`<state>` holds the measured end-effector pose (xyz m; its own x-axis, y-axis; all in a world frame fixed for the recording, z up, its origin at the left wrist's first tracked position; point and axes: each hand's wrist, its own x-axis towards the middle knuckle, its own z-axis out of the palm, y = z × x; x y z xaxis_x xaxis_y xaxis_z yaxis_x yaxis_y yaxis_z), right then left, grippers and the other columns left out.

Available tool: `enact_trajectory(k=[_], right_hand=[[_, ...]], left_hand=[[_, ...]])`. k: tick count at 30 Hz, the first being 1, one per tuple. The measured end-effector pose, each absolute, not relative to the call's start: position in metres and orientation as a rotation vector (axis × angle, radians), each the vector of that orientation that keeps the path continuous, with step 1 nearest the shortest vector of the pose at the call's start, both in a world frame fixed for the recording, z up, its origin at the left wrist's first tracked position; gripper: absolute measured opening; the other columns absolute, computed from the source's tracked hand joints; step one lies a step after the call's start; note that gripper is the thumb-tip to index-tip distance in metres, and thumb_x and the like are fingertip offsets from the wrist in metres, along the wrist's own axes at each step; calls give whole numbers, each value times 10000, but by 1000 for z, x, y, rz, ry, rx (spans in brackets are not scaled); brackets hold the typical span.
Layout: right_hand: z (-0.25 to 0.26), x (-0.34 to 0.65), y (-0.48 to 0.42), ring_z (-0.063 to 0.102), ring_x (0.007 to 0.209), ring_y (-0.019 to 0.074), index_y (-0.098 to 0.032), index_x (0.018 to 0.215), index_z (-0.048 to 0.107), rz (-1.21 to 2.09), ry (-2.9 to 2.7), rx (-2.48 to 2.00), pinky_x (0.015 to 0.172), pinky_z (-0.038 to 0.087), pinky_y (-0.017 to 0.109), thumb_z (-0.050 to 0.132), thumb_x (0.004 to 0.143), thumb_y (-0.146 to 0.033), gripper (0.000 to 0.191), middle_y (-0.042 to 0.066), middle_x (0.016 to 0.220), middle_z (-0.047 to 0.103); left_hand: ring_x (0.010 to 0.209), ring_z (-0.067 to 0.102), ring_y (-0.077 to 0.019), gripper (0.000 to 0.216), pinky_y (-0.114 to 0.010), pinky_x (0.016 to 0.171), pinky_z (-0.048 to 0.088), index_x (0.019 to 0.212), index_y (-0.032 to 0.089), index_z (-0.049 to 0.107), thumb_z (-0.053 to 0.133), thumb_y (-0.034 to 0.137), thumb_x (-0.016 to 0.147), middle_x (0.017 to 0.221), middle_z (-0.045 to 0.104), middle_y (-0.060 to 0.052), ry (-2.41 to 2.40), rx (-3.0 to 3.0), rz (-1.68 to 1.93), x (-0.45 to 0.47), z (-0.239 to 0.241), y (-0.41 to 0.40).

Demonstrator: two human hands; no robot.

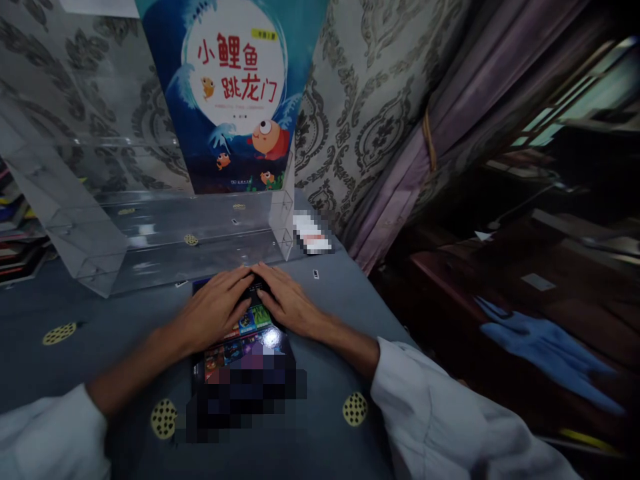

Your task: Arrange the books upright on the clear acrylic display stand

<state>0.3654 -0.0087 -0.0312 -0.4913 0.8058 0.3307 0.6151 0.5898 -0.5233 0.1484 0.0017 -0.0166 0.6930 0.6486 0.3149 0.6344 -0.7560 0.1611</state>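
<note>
A dark, glossy book (231, 353) with small colourful pictures on its cover lies on the grey-blue table. Its near part is blurred out. My left hand (215, 310) rests flat over the upper left of the cover, fingers stretched forward. Across from it, my right hand (287, 300) lies on the upper right side, also with its fingers extended. The fingertips of both hands come together near the book's far edge. Neither hand grips anything.
Behind the book stands a clear acrylic rack (165, 263), with a blue picture book (175, 100) upright on it. A white item, partly blurred (316, 241), lies to its right. Stacked books (20, 257) are at far left. A blue cloth (540, 350) lies on the right.
</note>
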Motion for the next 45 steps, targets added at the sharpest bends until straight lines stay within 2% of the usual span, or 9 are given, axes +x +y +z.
enact_trajectory(k=[4, 7, 11, 15, 20, 27, 38, 42, 45], right_hand=[[-35, 367, -9, 395, 1494, 241, -132, 1532, 368, 475, -2255, -1128, 1223, 368, 510, 414, 1022, -229, 521, 186, 1555, 480], [-36, 372, -13, 380, 1503, 243, -163, 1542, 364, 494, -2246, -1132, 1226, 363, 524, 432, 1023, -237, 529, 168, 1564, 474], [-32, 382, -29, 405, 1489, 237, -206, 1526, 413, 511, -2268, -1130, 1222, 370, 528, 452, 1032, -264, 499, 136, 1563, 486], [-24, 388, -43, 414, 1484, 243, -171, 1455, 518, 480, -2314, -1131, 1225, 355, 547, 426, 1053, -283, 428, 152, 1544, 508], [-21, 387, -45, 440, 1467, 240, -187, 1437, 551, 461, -2327, -1139, 1219, 372, 539, 450, 1048, -284, 413, 132, 1518, 544], [-25, 388, -46, 438, 1468, 249, -193, 1458, 531, 425, -2352, -1134, 1208, 378, 565, 446, 1046, -288, 431, 134, 1527, 533], [-22, 393, -66, 517, 1411, 235, -184, 1400, 588, 396, -2350, -1115, 1188, 419, 535, 442, 1046, -279, 394, 128, 1469, 595], [-19, 394, -69, 509, 1417, 246, -174, 1387, 599, 388, -2367, -1116, 1185, 419, 538, 445, 1047, -285, 389, 135, 1477, 586], [-18, 396, -77, 595, 1332, 243, -177, 1319, 652, 339, -2351, -1061, 1152, 462, 520, 416, 1058, -282, 367, 127, 1395, 656]], left_hand=[[1228, 617, -270, 410, -465, 1054, 516, 1341, 142, 576, 372, 305, 1025, 1352, 644, -140, 999, 2868, 582, 163, -11, 11], [1199, 623, -267, 397, -468, 1047, 514, 1321, 152, 586, 367, 302, 1026, 1330, 651, -130, 990, 2889, 590, 164, -11, 13], [1254, 601, -277, 407, -494, 1085, 485, 1330, 160, 597, 376, 319, 1028, 1383, 635, -127, 1032, 2873, 598, 161, -15, 13], [1333, 561, -265, 436, -479, 1126, 449, 1369, 139, 581, 366, 336, 1044, 1430, 615, -132, 995, 2850, 560, 160, -17, 13], [1435, 468, -253, 466, -487, 1160, 400, 1412, 166, 555, 319, 367, 1064, 1492, 570, -117, 928, 2857, 443, 162, -14, 14], [1427, 479, -239, 465, -495, 1165, 393, 1438, 195, 533, 342, 381, 1057, 1499, 565, -107, 953, 2837, 420, 163, -13, 15], [1388, 525, -238, 457, -480, 1181, 389, 1369, 188, 611, 353, 403, 1058, 1441, 620, -95, 765, 2842, 434, 161, -5, 13], [1426, 484, -235, 472, -496, 1211, 342, 1413, 190, 575, 329, 397, 1067, 1492, 575, -90, 748, 2812, 357, 157, -3, 10], [1460, 440, -226, 467, -523, 1240, 273, 1443, 228, 547, 312, 403, 1079, 1519, 549, -61, 694, 2778, 307, 153, -1, 1]])
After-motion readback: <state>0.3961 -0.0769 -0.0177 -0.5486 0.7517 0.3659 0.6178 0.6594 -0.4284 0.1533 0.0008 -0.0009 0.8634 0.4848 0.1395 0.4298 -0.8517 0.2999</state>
